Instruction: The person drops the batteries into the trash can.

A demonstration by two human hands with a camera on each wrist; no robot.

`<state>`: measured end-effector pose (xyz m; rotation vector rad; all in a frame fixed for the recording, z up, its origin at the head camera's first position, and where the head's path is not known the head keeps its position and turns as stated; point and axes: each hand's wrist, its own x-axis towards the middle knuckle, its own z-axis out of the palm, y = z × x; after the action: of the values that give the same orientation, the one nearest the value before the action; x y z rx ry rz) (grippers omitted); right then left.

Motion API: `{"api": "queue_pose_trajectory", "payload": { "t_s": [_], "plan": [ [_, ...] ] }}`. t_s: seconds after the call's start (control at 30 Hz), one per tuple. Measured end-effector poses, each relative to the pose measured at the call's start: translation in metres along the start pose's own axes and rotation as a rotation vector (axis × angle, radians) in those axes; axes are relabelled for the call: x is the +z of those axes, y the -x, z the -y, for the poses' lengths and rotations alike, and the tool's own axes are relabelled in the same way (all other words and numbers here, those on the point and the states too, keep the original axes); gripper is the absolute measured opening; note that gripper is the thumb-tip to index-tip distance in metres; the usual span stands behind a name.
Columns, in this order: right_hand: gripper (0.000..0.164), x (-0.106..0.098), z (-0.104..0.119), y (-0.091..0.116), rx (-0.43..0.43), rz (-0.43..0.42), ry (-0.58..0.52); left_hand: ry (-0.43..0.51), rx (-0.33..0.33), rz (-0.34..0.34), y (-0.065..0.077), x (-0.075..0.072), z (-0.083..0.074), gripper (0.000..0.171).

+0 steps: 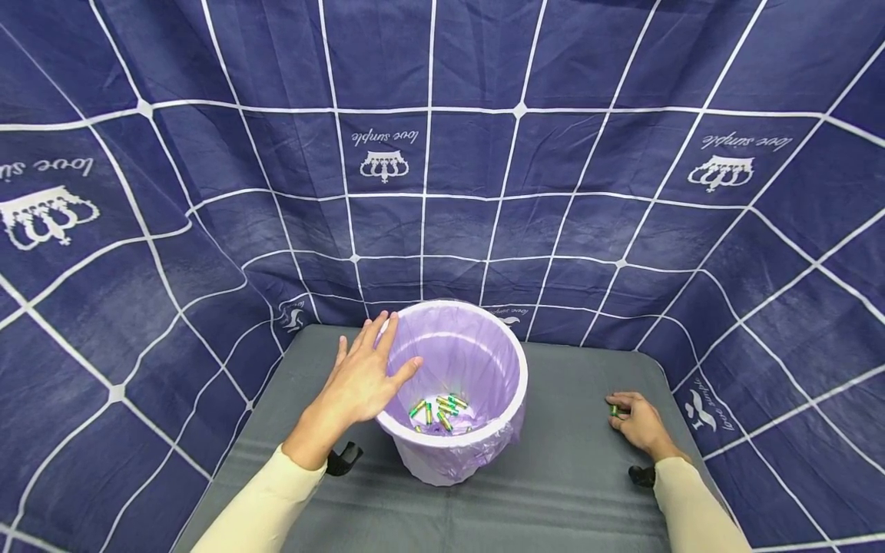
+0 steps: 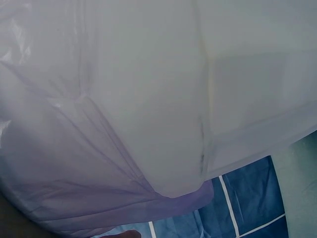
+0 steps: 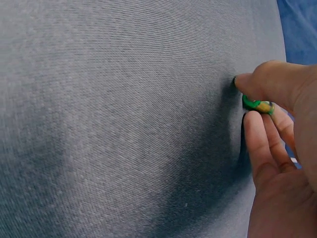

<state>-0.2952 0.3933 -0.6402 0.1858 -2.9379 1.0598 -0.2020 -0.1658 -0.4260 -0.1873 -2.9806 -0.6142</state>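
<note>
A white trash bin (image 1: 442,461) with a purple plastic liner (image 1: 477,361) stands upright on the grey surface. Several green-and-gold batteries (image 1: 445,408) lie scattered on its bottom. With fingers extended and spread, my left hand (image 1: 359,380) is at the bin's left rim, its thumb reaching over the opening. Off to the right, my right hand (image 1: 639,422) pinches a small green-and-gold battery (image 3: 266,107) low over the cloth. Fingers cover part of that battery. In the left wrist view, the bin's outer wall (image 2: 148,99) and the liner's overhang (image 2: 74,173) fill most of the picture.
Dark blue cloth (image 1: 470,153) with white grid lines hangs behind and along both sides. Grey fabric (image 1: 560,461) covers the surface under the bin. Black straps (image 1: 343,459) sit at both wrists.
</note>
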Motion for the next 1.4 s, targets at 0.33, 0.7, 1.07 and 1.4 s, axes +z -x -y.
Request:
{"api": "queue_pose_trajectory", "payload": {
  "t_s": [0.33, 0.7, 1.07, 1.4],
  "plan": [
    [0.037, 0.008, -0.001, 0.0, 0.017, -0.028, -0.004, 0.002, -0.005, 0.002, 0.0, 0.0, 0.001, 0.096],
    [0.037, 0.009, 0.001, 0.004, 0.038, -0.031, 0.002, -0.001, 0.001, -0.001, 0.0, 0.0, 0.0, 0.096],
    [0.039, 0.015, 0.0, 0.011, 0.07, -0.107, -0.091, -0.008, 0.002, 0.003, 0.0, -0.001, 0.0, 0.097],
    [0.038, 0.025, -0.007, 0.014, 0.091, -0.203, -0.09, -0.007, 0.002, 0.001, -0.001, 0.0, -0.001, 0.096]
  ]
}}
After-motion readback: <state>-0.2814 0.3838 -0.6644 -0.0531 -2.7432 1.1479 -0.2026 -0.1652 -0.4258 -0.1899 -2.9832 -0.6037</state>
